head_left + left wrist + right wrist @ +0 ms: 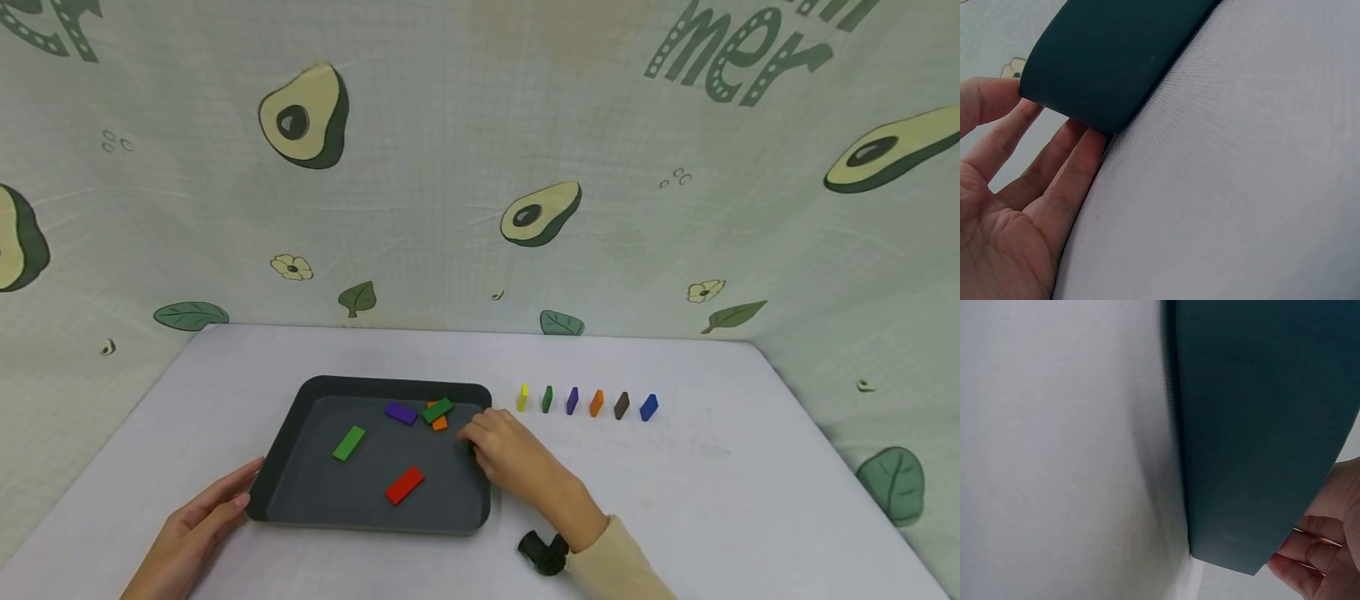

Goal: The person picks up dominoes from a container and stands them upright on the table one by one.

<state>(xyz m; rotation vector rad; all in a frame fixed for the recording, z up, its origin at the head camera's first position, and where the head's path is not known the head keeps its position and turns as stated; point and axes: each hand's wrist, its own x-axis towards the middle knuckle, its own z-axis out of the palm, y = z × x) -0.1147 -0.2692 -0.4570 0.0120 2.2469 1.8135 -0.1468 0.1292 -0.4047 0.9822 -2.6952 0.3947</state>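
A dark grey tray (315, 492) lies on the table with purple (401, 412), orange (440, 423), green (348, 443) and red (404, 486) blocks inside. Another green block (437, 410) lies across the orange one. My left hand (198, 525) touches the tray's near left corner, its fingers fairly straight along the outer wall (1104, 69). Over the tray's right rim reaches my right hand (510, 454), fingers bent down inside. A small dark patch shows below its fingertips; I cannot tell whether it is a held block. The tray's wall (1254, 437) hides the fingertips in the right wrist view.
Right of the tray, a row of upright blocks runs from yellow (522, 397) to blue (648, 407). A black jointed object (542, 552) rests on the white table (675, 500) beside the right sleeve (622, 562). Behind hangs an avocado-print cloth (420, 167).
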